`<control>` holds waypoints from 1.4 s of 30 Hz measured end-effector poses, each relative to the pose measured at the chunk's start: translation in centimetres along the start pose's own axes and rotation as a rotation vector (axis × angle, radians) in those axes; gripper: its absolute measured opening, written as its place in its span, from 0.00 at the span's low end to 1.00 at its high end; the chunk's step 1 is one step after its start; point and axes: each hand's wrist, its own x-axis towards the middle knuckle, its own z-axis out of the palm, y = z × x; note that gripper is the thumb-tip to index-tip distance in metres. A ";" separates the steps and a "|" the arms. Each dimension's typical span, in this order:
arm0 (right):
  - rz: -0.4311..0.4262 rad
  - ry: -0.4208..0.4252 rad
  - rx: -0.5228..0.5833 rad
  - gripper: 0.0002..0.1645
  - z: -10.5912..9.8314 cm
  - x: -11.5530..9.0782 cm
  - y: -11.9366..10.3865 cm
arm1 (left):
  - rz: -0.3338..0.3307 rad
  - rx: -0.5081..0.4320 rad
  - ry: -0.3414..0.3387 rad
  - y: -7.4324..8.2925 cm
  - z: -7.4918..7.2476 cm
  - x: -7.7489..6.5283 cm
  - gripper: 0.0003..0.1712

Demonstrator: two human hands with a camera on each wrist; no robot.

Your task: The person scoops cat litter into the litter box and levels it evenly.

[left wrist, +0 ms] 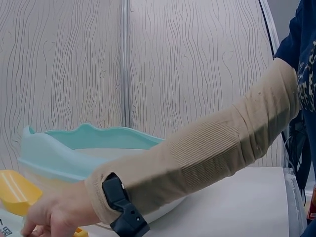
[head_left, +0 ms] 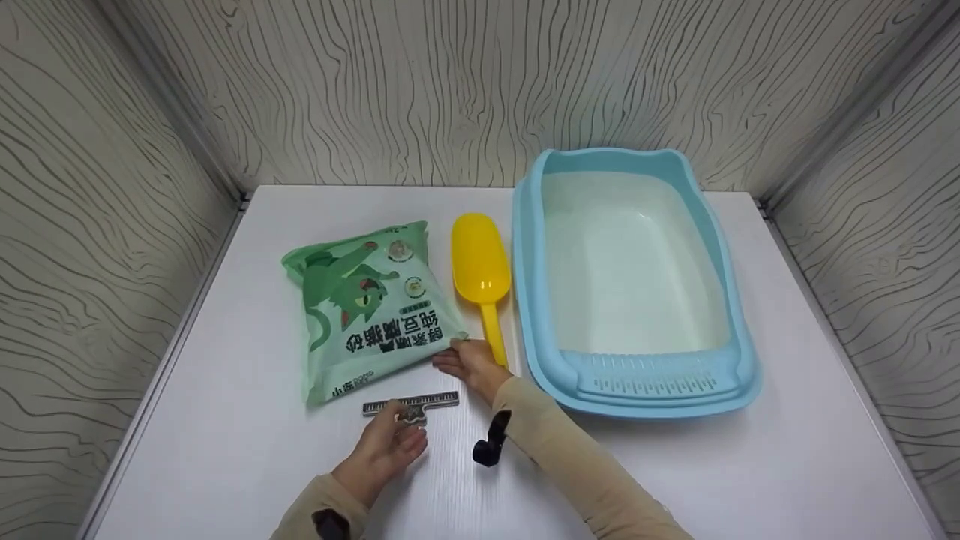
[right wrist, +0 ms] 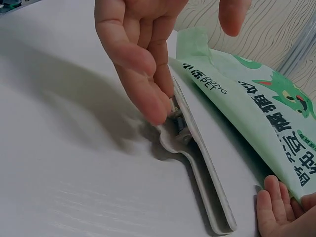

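Observation:
A green bag of cat litter (head_left: 367, 307) with a cat printed on it lies flat at the left. At its lower right corner, my right hand (head_left: 476, 369) pinches the edge, thumb above and fingers underneath. Below the bag a long clip (head_left: 441, 398) with a piano-key pattern lies on the table. My left hand (head_left: 384, 456) hovers at this clip, thumb overlapping it in the head view. In the right wrist view that hand's fingertips hang right beside the clip's handle, its thumb spread apart and nothing gripped.
A yellow scoop (head_left: 480, 259) lies between the bag and a large blue litter box (head_left: 527, 300), its handle end behind my right hand. The box, pale inside, fills the right part of the white table (head_left: 225, 420). Patterned walls (head_left: 450, 90) stand behind and at both sides.

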 end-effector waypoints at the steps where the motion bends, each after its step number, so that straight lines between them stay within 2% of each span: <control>1: 0.000 0.004 0.004 0.19 0.0 0.0 0.0 | -0.001 -0.004 -0.006 0.0 0.0 0.0 0.39; 4: -0.008 0.002 0.012 0.19 0.0 0.0 0.0 | -0.003 -0.008 -0.016 0.1 0.1 0.0 0.39; 8: -0.010 0.000 0.012 0.19 0.0 -0.1 0.0 | 0.024 0.044 -0.042 0.3 0.2 0.2 0.38; 11: -0.011 -0.002 0.007 0.19 0.0 -0.1 0.0 | 0.067 0.090 -0.062 0.4 0.3 0.5 0.36; 14: -0.013 -0.005 0.008 0.20 0.0 0.0 0.1 | 0.136 0.146 -0.106 0.4 0.4 1.1 0.33; 17: -0.016 -0.008 0.008 0.21 0.0 0.0 0.1 | 0.209 0.233 -0.126 0.6 0.4 1.8 0.29; 21: -0.014 -0.010 0.002 0.21 0.1 0.0 0.0 | 0.319 0.457 -0.090 1.0 0.4 2.8 0.23; 24: -0.005 -0.013 0.001 0.20 0.0 0.0 -0.2 | 0.461 0.696 -0.041 1.5 0.4 3.6 0.19; 26: 0.001 -0.006 -0.001 0.20 0.0 0.1 -0.2 | 0.611 0.872 -0.003 2.0 0.2 4.1 0.16; 28: 0.009 0.009 -0.006 0.19 -0.1 0.1 -0.3 | 0.773 1.049 0.064 2.6 -0.1 4.6 0.14; 31: 0.011 0.025 -0.006 0.17 -0.1 0.1 -0.3 | 1.077 1.337 0.260 3.3 -0.8 5.7 0.09; 34: 0.011 0.027 -0.002 0.17 -0.1 0.0 -0.3 | 1.299 1.523 0.499 4.0 -1.3 6.8 0.07; 36: 0.012 0.019 -0.001 0.17 0.0 0.0 -0.3 | 1.369 1.576 0.604 4.4 -1.6 7.5 0.06; 38: 0.013 0.023 -0.008 0.18 0.0 0.0 -0.2 | 1.391 1.591 0.649 4.7 -1.8 8.1 0.05; 42: 0.011 0.014 -0.007 0.18 0.0 -0.1 -0.1 | 1.348 1.608 0.663 5.1 -2.0 8.5 0.05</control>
